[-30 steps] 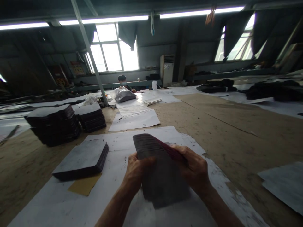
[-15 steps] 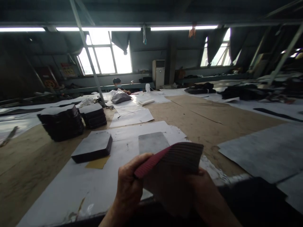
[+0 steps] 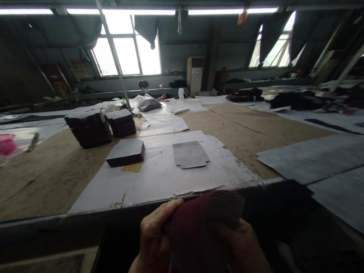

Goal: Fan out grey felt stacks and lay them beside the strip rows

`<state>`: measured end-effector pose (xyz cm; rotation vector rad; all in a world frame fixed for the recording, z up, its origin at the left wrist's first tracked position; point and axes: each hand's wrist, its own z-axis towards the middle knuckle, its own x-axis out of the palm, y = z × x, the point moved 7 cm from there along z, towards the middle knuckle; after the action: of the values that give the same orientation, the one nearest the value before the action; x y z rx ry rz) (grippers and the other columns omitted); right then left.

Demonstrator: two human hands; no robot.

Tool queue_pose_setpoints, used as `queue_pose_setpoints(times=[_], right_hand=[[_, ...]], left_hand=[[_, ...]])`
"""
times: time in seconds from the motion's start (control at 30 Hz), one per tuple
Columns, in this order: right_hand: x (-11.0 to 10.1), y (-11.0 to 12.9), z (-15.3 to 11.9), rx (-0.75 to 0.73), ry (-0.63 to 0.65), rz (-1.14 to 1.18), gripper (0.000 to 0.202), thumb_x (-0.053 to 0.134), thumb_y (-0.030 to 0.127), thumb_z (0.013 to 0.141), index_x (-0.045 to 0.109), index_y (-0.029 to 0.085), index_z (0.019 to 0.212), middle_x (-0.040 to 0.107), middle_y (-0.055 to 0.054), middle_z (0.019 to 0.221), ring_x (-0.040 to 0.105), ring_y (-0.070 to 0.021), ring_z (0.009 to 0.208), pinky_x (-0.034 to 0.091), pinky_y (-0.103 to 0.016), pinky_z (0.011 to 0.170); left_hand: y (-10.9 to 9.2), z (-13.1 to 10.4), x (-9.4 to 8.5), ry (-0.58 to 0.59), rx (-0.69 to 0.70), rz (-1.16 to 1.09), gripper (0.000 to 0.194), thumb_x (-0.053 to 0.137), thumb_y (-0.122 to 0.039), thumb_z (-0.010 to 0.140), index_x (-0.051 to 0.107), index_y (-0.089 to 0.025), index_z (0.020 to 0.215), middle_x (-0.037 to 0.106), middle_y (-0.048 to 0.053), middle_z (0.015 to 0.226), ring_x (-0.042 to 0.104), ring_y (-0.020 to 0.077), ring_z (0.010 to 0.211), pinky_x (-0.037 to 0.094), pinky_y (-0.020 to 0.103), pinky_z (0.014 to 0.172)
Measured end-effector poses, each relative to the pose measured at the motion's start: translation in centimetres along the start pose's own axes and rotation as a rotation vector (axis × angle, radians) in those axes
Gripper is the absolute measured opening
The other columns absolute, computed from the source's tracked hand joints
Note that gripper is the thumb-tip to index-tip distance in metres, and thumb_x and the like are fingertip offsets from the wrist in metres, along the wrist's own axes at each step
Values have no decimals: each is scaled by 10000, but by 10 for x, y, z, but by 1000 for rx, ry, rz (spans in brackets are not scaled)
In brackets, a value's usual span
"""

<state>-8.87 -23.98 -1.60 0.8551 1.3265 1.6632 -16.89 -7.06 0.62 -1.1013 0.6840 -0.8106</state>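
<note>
A bent bundle of layered fabric pieces [image 3: 196,220], maroon on one side and dark grey on the other, is held low in front of me, just off the table's near edge. My left hand [image 3: 155,235] is closed on its left side with the thumb on top. On the right side, my right hand [image 3: 244,242] grips the same bundle; its fingers are partly lost in shadow. Beyond the bundle, a grey piece with notched corners [image 3: 190,154] lies flat on white paper [image 3: 153,185]. A low stack of grey-topped pieces [image 3: 126,149] sits left of it, partly over a yellow card [image 3: 133,167].
Two taller dark stacks [image 3: 89,129] [image 3: 122,123] stand farther left, near a metal pole [image 3: 113,53]. Grey sheets [image 3: 307,151] lie on the right. Across the table are a bulging plastic bag [image 3: 149,104] and a seated person [image 3: 143,86]. A pink container [image 3: 7,144] shows at far left.
Both hands have lowered the fabric bundle toward me, below the table edge, and its maroon side shows more. The notched grey piece is now fully visible. My view has tilted down.
</note>
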Motion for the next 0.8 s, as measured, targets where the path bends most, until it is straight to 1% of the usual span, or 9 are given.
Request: queue_pose_setpoints(times=[0.1, 0.17, 0.23, 0.33, 0.4, 0.5, 0.63, 0.7, 0.8], right_hand=[[-1, 27, -26, -540, -206, -389, 229, 570, 326, 769, 684, 239, 947, 671, -18, 868, 628, -231, 810, 534, -311, 738], [2, 37, -33, -702, -205, -427, 253, 577, 241, 751, 675, 259, 983, 659, -12, 944, 601, -229, 914, 504, -335, 822], [-3, 36, -21, -576, -177, -384, 228, 602, 197, 725, 681, 231, 935, 667, -20, 864, 622, -208, 813, 524, -305, 734], [0, -8, 2, 118, 47, 74, 280, 651, 339, 697, 647, 187, 932, 663, -39, 775, 629, -213, 686, 532, -295, 611], [10, -30, -2, 352, 166, 274, 366, 674, 410, 660, 636, 154, 919, 663, -64, 770, 629, -241, 685, 528, -299, 572], [-3, -25, -5, -57, 16, -61, 193, 668, 319, 677, 656, 141, 753, 647, -44, 658, 597, -175, 536, 471, -203, 441], [-3, 5, -28, -689, -97, -350, 296, 584, 183, 686, 684, 215, 963, 664, -37, 906, 622, -219, 819, 520, -290, 740], [-4, 6, -21, -594, -58, -301, 307, 590, 166, 691, 682, 231, 977, 659, -27, 936, 607, -235, 887, 496, -324, 820], [-3, -19, -2, -13, 42, -9, 159, 630, 226, 708, 685, 185, 852, 666, -33, 761, 626, -215, 674, 526, -292, 614]], left_hand=[[30, -11, 16, 91, -456, -487, 200, 713, -232, 592, 680, -152, 772, 674, 44, 705, 614, 172, 625, 487, 216, 570], [37, -19, 29, 178, -646, -730, 248, 749, -227, 540, 665, -124, 750, 672, 62, 699, 611, 175, 615, 495, 237, 597], [37, -20, 27, 203, -617, -648, 226, 733, -256, 584, 672, -115, 751, 672, 65, 717, 612, 178, 651, 492, 231, 616], [25, -13, 6, 112, -269, -165, 216, 631, -307, 717, 685, -161, 866, 679, 40, 817, 615, 178, 763, 484, 194, 642], [14, -14, -3, 56, -46, 54, 255, 590, -274, 747, 661, -207, 983, 672, 26, 941, 609, 182, 881, 481, 183, 739], [18, -17, -4, 31, -29, 42, 269, 612, -268, 722, 666, -209, 980, 671, 41, 958, 614, 196, 879, 488, 202, 756], [51, -23, 13, 86, -513, -486, 359, 689, -363, 636, 663, -169, 938, 669, 65, 747, 605, 183, 656, 486, 236, 587], [56, -25, 21, 126, -622, -638, 389, 729, -339, 582, 659, -145, 911, 661, 75, 755, 593, 181, 665, 486, 251, 617], [53, -20, 18, 213, -521, -439, 256, 731, -282, 591, 673, -97, 759, 621, 42, 670, 515, 117, 600, 436, 197, 562]])
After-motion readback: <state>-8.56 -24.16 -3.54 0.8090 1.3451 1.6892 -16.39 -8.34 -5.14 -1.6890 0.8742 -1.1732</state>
